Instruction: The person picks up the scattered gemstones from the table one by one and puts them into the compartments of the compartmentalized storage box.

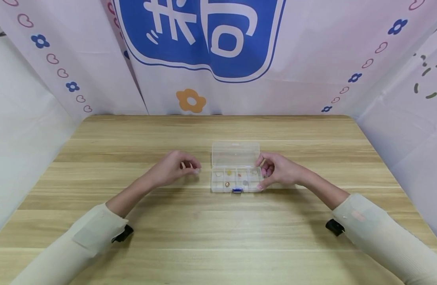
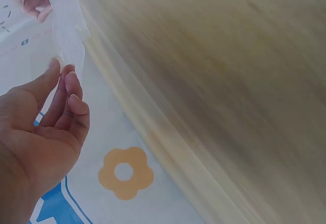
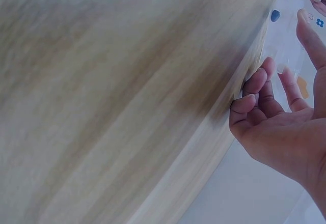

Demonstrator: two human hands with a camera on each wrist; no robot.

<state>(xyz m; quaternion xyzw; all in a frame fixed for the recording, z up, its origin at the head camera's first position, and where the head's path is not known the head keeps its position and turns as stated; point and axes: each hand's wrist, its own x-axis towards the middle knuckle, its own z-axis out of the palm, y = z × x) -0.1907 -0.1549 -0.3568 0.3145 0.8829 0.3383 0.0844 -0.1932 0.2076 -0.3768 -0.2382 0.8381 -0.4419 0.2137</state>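
Observation:
A clear plastic compartment box [image 1: 223,189] stands on the table with its transparent lid [image 1: 236,154] swung up at the back. Several small pieces lie in its compartments, among them a yellow one [image 1: 229,172], a brown ringed one [image 1: 227,184] and a grey one [image 1: 244,183]. My right hand [image 1: 284,170] grips the box's right end, thumb at the front corner and a finger at the back. Left of the box, apart from it, my left hand [image 1: 173,168] holds its thumb and fingertips close together. Whether something small sits between them I cannot make out.
The box has a blue latch [image 1: 237,190] at its front. Wood-grained table [image 1: 218,237] surface surrounds it. A printed cloth [image 1: 293,79] hangs behind the table's far edge, and white cloth hangs at both sides.

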